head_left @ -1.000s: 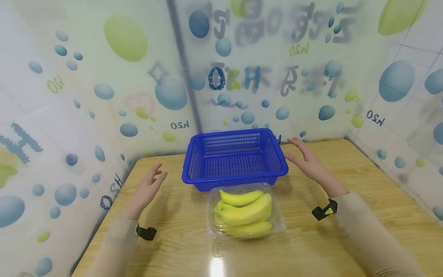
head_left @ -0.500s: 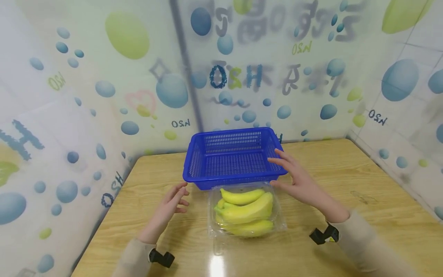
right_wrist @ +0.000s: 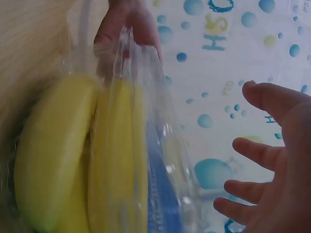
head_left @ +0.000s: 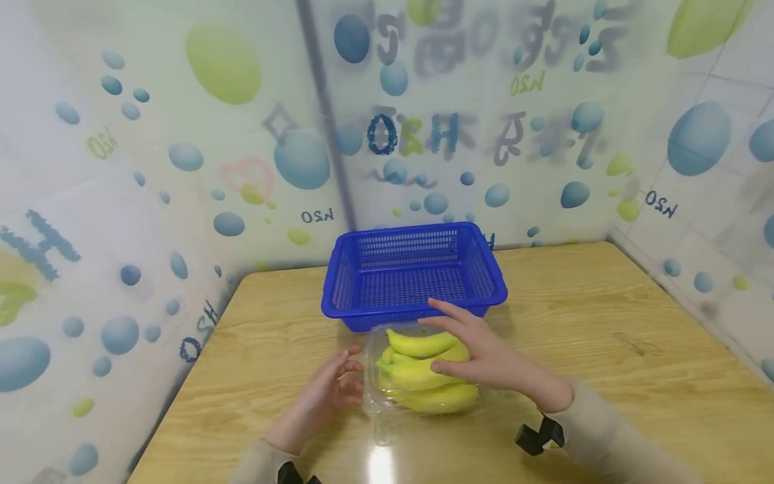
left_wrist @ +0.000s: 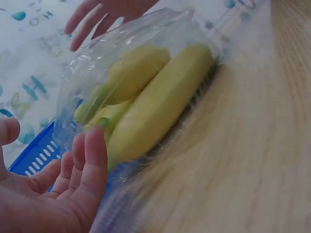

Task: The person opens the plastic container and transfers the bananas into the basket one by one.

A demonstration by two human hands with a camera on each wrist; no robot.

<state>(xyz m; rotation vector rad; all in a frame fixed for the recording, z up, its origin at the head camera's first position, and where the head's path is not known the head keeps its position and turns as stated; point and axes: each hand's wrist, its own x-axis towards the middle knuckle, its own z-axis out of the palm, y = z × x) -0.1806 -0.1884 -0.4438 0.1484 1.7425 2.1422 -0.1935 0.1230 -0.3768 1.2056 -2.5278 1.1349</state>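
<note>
Several yellow bananas (head_left: 417,378) lie in a clear plastic clamshell box (head_left: 373,396) on the table, just in front of a blue basket (head_left: 411,286). Beside the box's left edge is my left hand (head_left: 329,386), its fingers loosely bent. In the left wrist view, that hand (left_wrist: 63,189) has its fingertips close to the bananas' stem ends; whether it touches the plastic I cannot tell. My right hand (head_left: 484,353) hovers over the right part of the box, fingers spread, covering some of the bananas. The right wrist view shows its fingers apart, holding nothing.
The slotted basket stands against the patterned back wall (head_left: 254,134). Wood-grain table surface (head_left: 592,323) extends to both sides of the box. A patterned wall (head_left: 713,222) borders the table on the right, another on the left.
Both hands have moved inward to the box: the left one rightward to its left side, the right one from beside the basket leftward and down over it. Box and basket stay in place.
</note>
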